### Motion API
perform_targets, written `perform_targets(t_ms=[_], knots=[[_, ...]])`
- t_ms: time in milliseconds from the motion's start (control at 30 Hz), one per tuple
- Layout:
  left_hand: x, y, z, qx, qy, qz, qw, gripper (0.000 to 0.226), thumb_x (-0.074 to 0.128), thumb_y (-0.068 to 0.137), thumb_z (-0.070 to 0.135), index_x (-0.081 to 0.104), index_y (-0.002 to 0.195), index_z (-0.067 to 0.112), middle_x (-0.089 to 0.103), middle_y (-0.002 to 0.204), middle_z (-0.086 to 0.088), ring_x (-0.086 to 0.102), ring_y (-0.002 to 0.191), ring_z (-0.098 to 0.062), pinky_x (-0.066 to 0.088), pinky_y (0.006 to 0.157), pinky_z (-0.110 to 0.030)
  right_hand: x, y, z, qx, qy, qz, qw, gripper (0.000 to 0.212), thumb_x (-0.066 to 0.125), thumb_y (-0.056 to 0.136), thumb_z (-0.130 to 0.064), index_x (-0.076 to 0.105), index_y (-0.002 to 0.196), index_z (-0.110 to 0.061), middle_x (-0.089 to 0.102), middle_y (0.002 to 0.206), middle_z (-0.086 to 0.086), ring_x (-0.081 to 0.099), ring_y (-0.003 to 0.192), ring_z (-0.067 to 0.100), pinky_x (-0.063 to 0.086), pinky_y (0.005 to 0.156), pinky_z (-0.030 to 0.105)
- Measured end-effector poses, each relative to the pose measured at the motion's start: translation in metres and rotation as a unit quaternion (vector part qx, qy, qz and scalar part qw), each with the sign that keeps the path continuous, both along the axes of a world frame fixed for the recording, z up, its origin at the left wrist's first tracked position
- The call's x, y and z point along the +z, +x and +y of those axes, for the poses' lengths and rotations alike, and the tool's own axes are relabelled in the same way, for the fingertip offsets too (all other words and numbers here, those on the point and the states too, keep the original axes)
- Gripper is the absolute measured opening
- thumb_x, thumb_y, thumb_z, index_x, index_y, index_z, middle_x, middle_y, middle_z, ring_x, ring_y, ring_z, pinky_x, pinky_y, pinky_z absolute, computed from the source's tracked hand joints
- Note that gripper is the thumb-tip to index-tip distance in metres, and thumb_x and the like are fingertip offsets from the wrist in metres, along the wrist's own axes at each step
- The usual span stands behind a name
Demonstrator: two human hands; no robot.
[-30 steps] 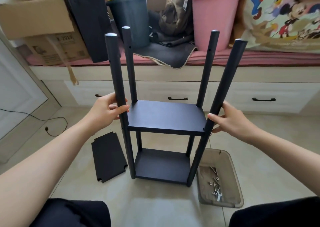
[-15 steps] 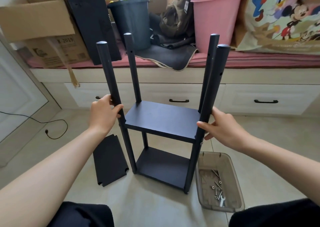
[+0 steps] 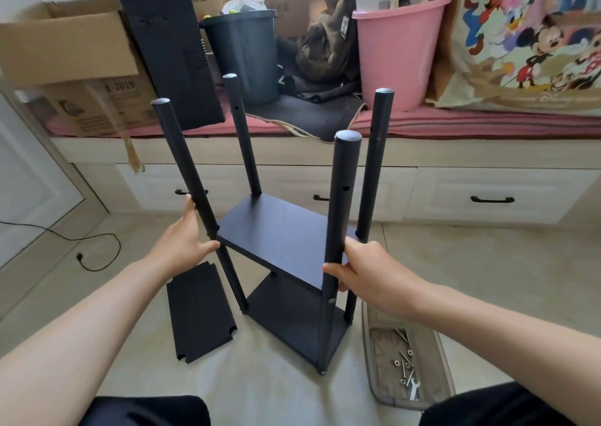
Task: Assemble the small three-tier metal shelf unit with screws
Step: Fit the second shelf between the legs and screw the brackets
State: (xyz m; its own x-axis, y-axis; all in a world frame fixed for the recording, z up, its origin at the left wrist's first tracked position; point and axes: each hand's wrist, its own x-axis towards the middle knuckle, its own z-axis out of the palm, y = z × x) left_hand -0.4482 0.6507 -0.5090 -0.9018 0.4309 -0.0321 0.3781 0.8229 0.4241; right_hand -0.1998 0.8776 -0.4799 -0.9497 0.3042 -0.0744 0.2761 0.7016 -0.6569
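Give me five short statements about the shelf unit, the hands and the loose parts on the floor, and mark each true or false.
1. Two shelves are fitted between the posts. True.
2. The spare shelf panel lies on the floor. True.
3. The left hand holds a wrench. False: it grips a post.
4. The screws lie in the pink bucket. False: they are in the tray on the floor.
5. The right hand holds a front post. True.

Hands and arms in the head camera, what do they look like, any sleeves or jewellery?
Both forearms are bare to the frame's edge: no sleeves, gloves, watch or rings visible on the left hand or right hand. Dark clothing shows only at the bottom edge.
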Motion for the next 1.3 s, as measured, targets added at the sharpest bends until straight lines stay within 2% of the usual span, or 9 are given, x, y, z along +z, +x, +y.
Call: perform_targets(t_ms=[67,133,200,333,400,533,700,1033,1300], knots=[[0.004,0.011,0.004,0.003,-0.044,-0.038,0.998,0.107,0.072,0.091,0.032,-0.011,0.159,0.03,0.053,0.145,-0.013,0.068,0.098,-0.022,0.051,0.064,-0.024,0.008,-0.003,0.008,0.041,-0.018,-0.032,0.999,0.016,0.061,0.095,-0.037,0.061,0.103,-0.023,0.073,0.083,-0.007,0.071,0.081,0.006,0.056,0.078,0.031],[0.013,0.033,0.015,-0.029,-0.097,-0.055,0.993,0.079,0.069,0.092,0.033,0.022,0.154,0.021,0.055,0.142,-0.012,0.056,0.074,-0.006,0.047,0.057,-0.021,0.017,-0.004,0.027,0.085,-0.056,-0.095,0.99,0.016,0.066,0.092,-0.035,0.067,0.106,-0.028,0.076,0.087,-0.008,0.07,0.086,0.003,0.056,0.081,0.028],[0.021,0.063,0.031,-0.102,-0.111,-0.064,0.986,0.063,0.068,0.091,0.038,0.041,0.144,0.021,0.052,0.146,-0.006,0.053,0.082,-0.007,0.051,0.074,-0.027,0.022,-0.004,0.05,0.056,-0.074,-0.119,0.989,0.02,0.068,0.09,-0.029,0.068,0.11,-0.024,0.075,0.093,-0.005,0.071,0.088,0.006,0.059,0.082,0.03],[0.022,0.122,0.066,-0.223,0.009,-0.098,0.97,0.083,0.072,0.086,0.051,0.026,0.155,0.04,0.039,0.157,0.01,0.056,0.127,-0.018,0.043,0.106,-0.028,0.016,-0.011,0.085,-0.148,-0.059,-0.053,0.986,0.045,0.065,0.094,-0.028,0.051,0.133,-0.013,0.067,0.104,0.006,0.069,0.089,0.017,0.06,0.08,0.038],[0.017,0.141,0.082,-0.238,0.075,-0.113,0.962,0.08,0.073,0.086,0.051,0.028,0.152,0.043,0.042,0.155,0.014,0.043,0.139,-0.01,0.035,0.104,-0.023,0.013,-0.018,0.09,-0.17,-0.114,-0.028,0.978,0.057,0.062,0.095,-0.033,0.038,0.145,-0.02,0.061,0.11,0.003,0.065,0.096,0.019,0.059,0.077,0.037],[0.009,0.164,0.098,-0.204,0.183,-0.128,0.953,0.049,0.072,0.09,0.042,0.043,0.13,0.045,0.062,0.12,0.021,0.058,0.104,0.008,0.043,0.079,-0.003,0.004,-0.038,0.084,-0.153,-0.185,0.03,0.97,0.051,0.055,0.1,-0.032,0.033,0.145,-0.033,0.059,0.118,0.002,0.059,0.109,0.024,0.055,0.074,0.035],[0.013,0.161,0.098,-0.194,0.179,-0.071,0.962,0.024,0.071,0.093,0.033,0.054,0.109,0.038,0.063,0.094,0.021,0.066,0.078,0.001,0.054,0.075,-0.016,0.004,-0.048,0.084,-0.18,-0.167,0.049,0.968,0.025,0.046,0.104,-0.026,0.043,0.128,-0.024,0.063,0.107,0.011,0.066,0.097,0.029,0.06,0.081,0.046],[0.037,0.131,0.064,-0.163,0.114,-0.065,0.978,0.03,0.076,0.089,0.024,0.052,0.087,0.041,0.061,0.091,0.021,0.065,0.073,0.003,0.048,0.067,-0.014,0.009,-0.038,0.069,-0.133,-0.082,0.025,0.987,0.019,0.048,0.102,-0.029,0.042,0.119,-0.021,0.064,0.103,0.01,0.068,0.093,0.034,0.059,0.078,0.052],[0.06,0.086,0.011,-0.082,0.091,-0.114,0.986,0.023,0.081,0.083,0.01,0.071,0.096,0.027,0.072,0.098,0.009,0.069,0.09,-0.007,0.061,0.08,-0.033,0.014,-0.034,0.034,-0.016,-0.012,0.014,1.0,0.021,0.062,0.095,-0.035,0.047,0.109,-0.035,0.07,0.095,-0.001,0.071,0.065,0.005,0.053,0.065,0.024]])
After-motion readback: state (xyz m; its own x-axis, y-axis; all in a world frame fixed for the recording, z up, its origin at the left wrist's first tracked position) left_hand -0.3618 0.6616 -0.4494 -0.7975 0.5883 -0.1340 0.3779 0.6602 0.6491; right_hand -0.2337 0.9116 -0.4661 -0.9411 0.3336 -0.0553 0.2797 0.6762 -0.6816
